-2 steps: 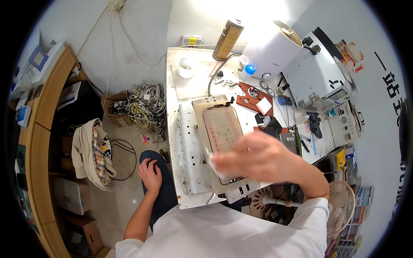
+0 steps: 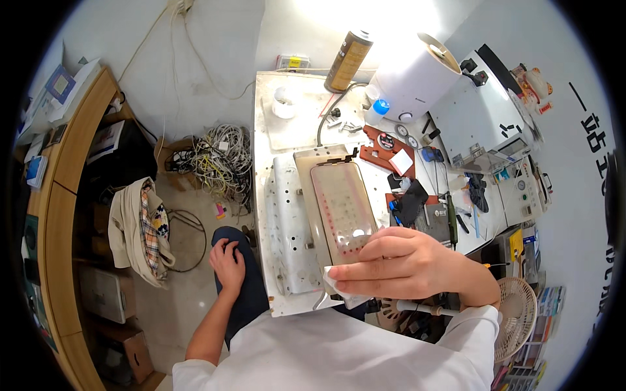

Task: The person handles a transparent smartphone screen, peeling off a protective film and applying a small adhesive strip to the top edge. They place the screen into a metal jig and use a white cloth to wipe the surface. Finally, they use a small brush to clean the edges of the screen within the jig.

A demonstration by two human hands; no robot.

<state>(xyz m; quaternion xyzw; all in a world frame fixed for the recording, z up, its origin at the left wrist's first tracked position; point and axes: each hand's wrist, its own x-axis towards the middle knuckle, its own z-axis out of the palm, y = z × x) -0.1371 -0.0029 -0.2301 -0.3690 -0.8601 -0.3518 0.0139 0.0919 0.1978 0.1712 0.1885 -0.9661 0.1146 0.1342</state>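
Note:
My right hand (image 2: pixel 399 264) is over the near end of a flat glass panel (image 2: pixel 340 205) that lies on a beige pad on the metal work plate (image 2: pixel 284 215). Its fingers pinch a small white wipe (image 2: pixel 332 279) against the panel's near edge. My left hand (image 2: pixel 227 262) rests on my knee in dark trousers, left of the bench, holding nothing.
At the back of the bench stand a spray can (image 2: pixel 348 60), a white cylindrical machine (image 2: pixel 417 79) and a small white cup (image 2: pixel 284 103). Tools and red mats (image 2: pixel 386 146) lie to the right. A cable tangle (image 2: pixel 222 156) and clothes (image 2: pixel 140 228) are on the floor at left. A fan (image 2: pixel 515 316) sits lower right.
My right hand has slid slightly down toward the near edge of the panel with the wipe. The left hand has stayed on my knee.

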